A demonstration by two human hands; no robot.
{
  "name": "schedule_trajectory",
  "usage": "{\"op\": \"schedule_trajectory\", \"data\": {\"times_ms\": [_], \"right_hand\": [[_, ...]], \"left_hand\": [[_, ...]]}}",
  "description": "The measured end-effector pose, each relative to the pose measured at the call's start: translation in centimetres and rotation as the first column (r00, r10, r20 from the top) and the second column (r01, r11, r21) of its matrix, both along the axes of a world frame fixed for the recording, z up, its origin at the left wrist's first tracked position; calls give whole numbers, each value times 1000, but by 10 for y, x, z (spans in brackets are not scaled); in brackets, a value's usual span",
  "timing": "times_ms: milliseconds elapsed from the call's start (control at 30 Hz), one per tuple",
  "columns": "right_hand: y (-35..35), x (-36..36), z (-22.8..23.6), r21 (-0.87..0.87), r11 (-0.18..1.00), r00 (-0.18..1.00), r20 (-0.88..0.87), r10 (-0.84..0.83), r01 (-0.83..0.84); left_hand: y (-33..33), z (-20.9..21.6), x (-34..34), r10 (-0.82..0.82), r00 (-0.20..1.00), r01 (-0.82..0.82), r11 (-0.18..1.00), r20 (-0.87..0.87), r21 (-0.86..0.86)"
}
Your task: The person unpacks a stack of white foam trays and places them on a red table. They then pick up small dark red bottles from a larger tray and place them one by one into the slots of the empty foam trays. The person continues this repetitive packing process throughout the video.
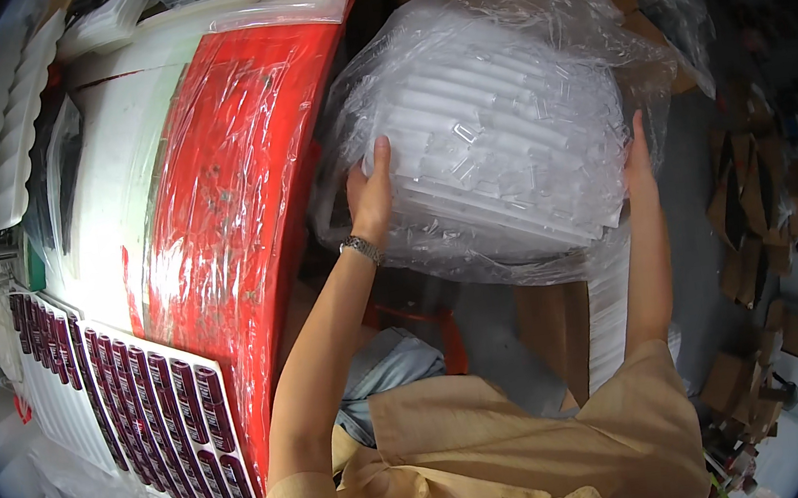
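In front of me is a stack of white ridged plastic trays (489, 130), loosely wrapped in a clear plastic bag (378, 64). Small clear rectangular pieces (464, 131) lie scattered over the top of the stack. My left hand (372, 188) grips its left side, thumb on top and the other fingers mostly hidden at the edge. Against the right side presses my right hand (639, 163), its fingers pointing away from me and partly hidden. The stack is held between both hands.
On my left runs a table with a red cover (239, 139) under clear film. A white ridged tray (74, 424) there holds rows of dark purple labelled tubes (157, 414). Below the stack stands an open cardboard box (556, 329); more cardboard boxes (748, 199) lie to the right.
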State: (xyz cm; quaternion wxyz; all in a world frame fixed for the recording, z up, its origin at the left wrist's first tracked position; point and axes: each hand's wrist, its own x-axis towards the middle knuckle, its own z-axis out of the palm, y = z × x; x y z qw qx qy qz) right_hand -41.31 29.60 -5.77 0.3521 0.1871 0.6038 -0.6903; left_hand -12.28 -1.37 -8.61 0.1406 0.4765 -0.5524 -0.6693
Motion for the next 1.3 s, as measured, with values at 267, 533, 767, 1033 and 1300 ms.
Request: {"op": "schedule_trajectory", "data": {"times_ms": [267, 533, 767, 1033, 1300], "right_hand": [[-12, -2, 14, -17, 999, 997, -67, 37, -39], [-3, -12, -6, -55, 998, 993, -119, -15, 9], [5, -13, 8, -120, 993, 994, -104, -30, 17], [17, 2, 21, -166, 986, 986, -169, -1, -27], [22, 43, 43, -124, 989, 976, -194, -102, 79]], "left_hand": [[-11, 10, -7, 55, 995, -34, 975, -87, 220], [-11, 35, -11, 69, 996, -55, 969, -50, 239], [-13, 55, -9, 81, 986, -47, 972, -143, 229], [-7, 73, 8, 66, 970, -18, 979, -235, 203], [5, 87, 35, 47, 970, 0, 982, -240, 191]]}}
